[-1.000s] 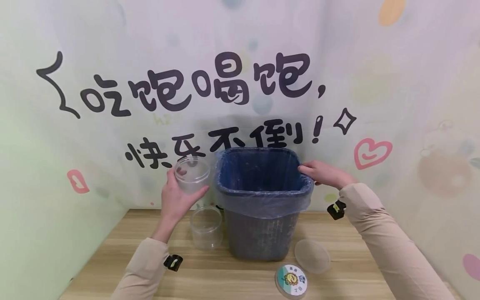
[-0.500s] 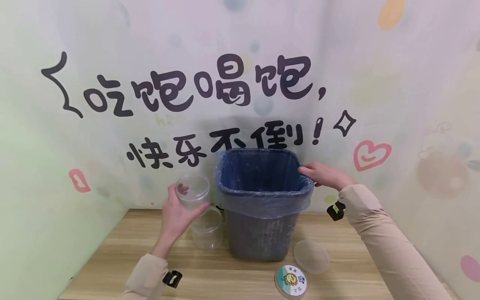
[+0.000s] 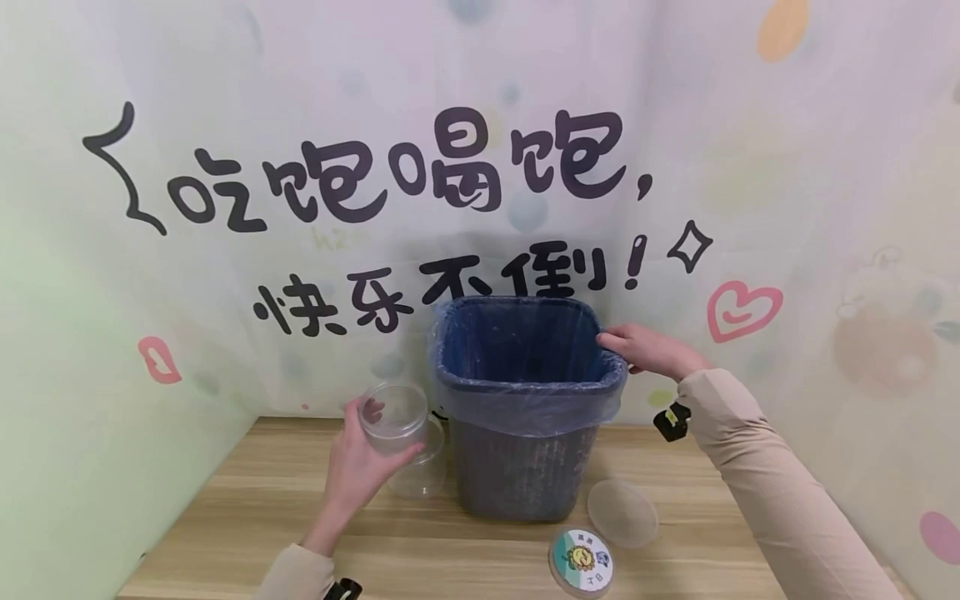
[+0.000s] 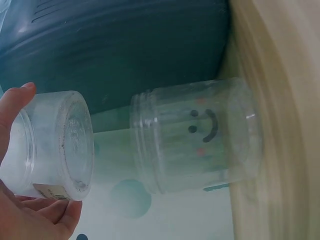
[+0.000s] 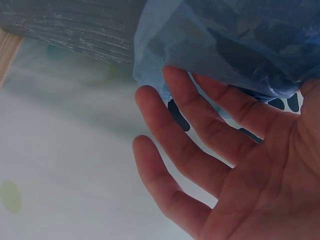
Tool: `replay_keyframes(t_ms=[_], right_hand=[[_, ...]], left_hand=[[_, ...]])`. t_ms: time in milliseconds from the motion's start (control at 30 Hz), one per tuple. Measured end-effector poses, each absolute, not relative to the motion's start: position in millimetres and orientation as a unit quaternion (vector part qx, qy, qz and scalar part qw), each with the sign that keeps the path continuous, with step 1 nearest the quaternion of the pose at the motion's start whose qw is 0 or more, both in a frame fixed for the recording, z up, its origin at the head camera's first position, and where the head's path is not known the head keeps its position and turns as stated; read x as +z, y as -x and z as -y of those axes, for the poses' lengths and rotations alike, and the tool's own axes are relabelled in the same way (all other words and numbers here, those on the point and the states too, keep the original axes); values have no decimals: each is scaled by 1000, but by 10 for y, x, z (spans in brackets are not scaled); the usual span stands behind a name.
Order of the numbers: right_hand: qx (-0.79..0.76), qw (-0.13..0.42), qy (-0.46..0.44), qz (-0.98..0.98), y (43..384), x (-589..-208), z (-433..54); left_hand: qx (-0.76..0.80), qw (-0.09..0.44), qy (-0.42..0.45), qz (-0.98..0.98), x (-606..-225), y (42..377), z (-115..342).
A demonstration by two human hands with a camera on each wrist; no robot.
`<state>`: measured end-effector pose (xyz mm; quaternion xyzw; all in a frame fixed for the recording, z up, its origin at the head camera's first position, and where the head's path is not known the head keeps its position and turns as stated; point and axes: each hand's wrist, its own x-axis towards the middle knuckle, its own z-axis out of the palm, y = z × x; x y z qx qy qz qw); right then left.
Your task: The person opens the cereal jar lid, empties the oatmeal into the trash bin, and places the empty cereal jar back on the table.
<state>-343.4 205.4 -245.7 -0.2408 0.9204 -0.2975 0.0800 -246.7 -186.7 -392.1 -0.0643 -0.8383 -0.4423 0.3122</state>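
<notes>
My left hand (image 3: 356,467) grips a clear plastic jar (image 3: 393,410), thumb on one side and fingers round the other. In the left wrist view its underside and a small label show. A second clear jar (image 4: 195,137), with a printed smiley face, stands upright on the table beside the bin; the held jar overlaps it in the head view. My right hand (image 3: 656,350) holds the right rim of a dark blue trash bin (image 3: 517,467) lined with a clear bag (image 3: 525,410). Its thumb lies over the rim; the other fingers spread loosely outside, by the bag.
In front of the bin, on the wooden table (image 3: 435,554), lie a translucent round lid (image 3: 622,512) and a round lid with a sunflower print (image 3: 582,562). A printed backdrop (image 3: 787,167) with black lettering rises behind the bin.
My left hand has lowered the jar and brought it slightly right, towards the standing jar and the bin's side. The right hand stays at the rim.
</notes>
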Motion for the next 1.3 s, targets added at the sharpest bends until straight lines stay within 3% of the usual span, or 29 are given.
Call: replay_keyframes(t_ms=[467, 767, 1300], right_hand=[[-303, 85, 239, -919, 3423, -2445, -2038], [-303, 86, 238, -919, 3432, -2448, -2039], [-307, 85, 239, -917, 3442, -2466, -2057]], left_hand=[[-400, 328, 93, 851, -4160, 2337, 1911], [-414, 202, 199, 865, -4318, 2216, 1910], [-378, 66, 413, 826, -4552, 2254, 1941]])
